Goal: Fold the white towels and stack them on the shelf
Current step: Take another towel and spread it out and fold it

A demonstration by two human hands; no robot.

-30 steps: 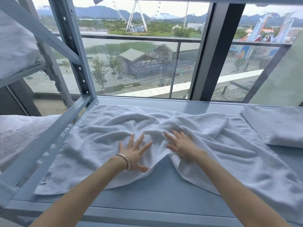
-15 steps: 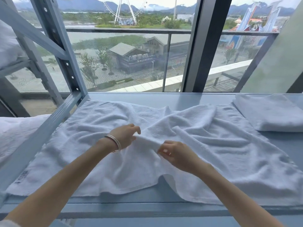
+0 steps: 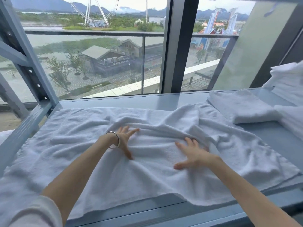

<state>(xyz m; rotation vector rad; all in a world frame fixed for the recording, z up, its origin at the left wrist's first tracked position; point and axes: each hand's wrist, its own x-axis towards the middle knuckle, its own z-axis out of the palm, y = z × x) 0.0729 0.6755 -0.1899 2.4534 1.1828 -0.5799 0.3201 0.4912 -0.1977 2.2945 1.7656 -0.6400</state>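
Note:
A large white towel (image 3: 78, 145) lies spread and wrinkled across the grey-blue shelf (image 3: 131, 100). My left hand (image 3: 126, 140), with a silver bangle on the wrist, lies flat on the towel's middle with fingers spread. My right hand (image 3: 191, 154) presses flat on the towel a little to the right, fingers spread too. A raised ridge of cloth runs just beyond both hands. A folded white towel (image 3: 242, 107) rests on the shelf at the back right.
More white towels (image 3: 288, 82) are piled at the far right edge. The shelf's metal upright (image 3: 31, 69) and brace stand at the left. A glass window (image 3: 101, 59) with a dark frame post (image 3: 178, 45) closes off the back.
Both hands went from pinching the towel's middle fold to lying flat with spread fingers. The towel's near edge now covers the gap that showed at the front.

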